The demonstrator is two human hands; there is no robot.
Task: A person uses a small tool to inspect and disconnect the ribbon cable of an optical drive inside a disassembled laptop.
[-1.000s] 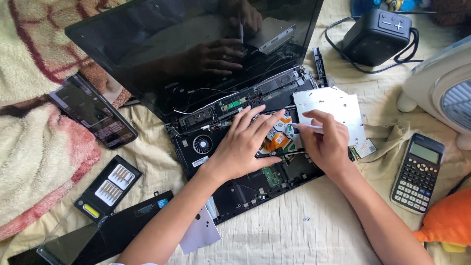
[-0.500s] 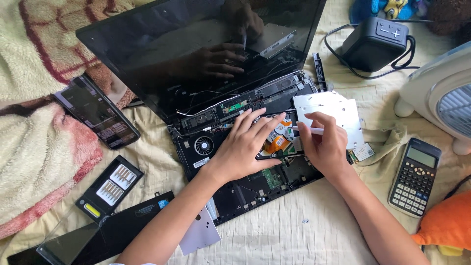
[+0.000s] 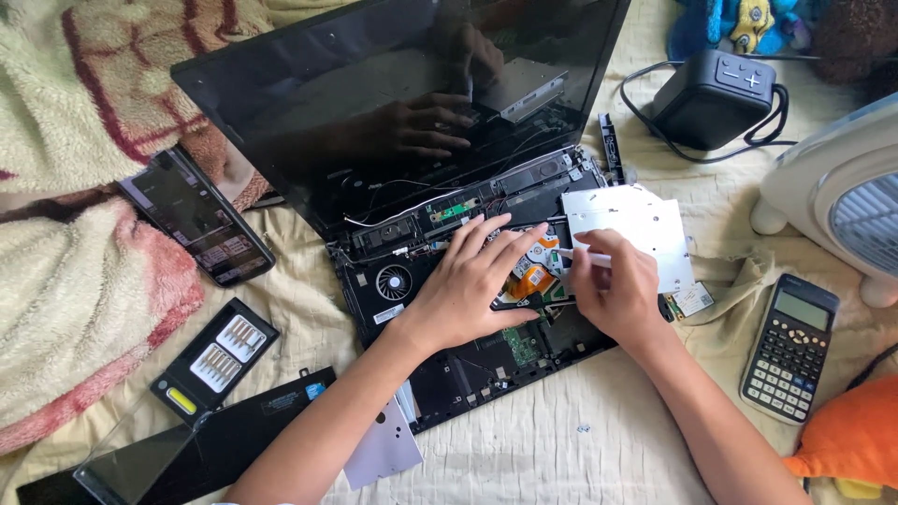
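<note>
The left hand (image 3: 468, 285) lies flat, fingers spread, on the opened black laptop base (image 3: 468, 318) on the bed, while the right hand (image 3: 613, 290) pinches a thin white tool beside the light, stiff, probably fragile silver flat optical drive (image 3: 645, 229), best held by its edges.

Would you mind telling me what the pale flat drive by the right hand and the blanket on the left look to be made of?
The drive looks like thin sheet metal with a matte silvery-white finish: flat, sharp-edged, dotted with small holes; painted plastic can't be ruled out. The right hand rests on its near edge. The blanket looks like soft fleece or plush fabric, cream and pink, with a fuzzy, nubbly pile.
</note>
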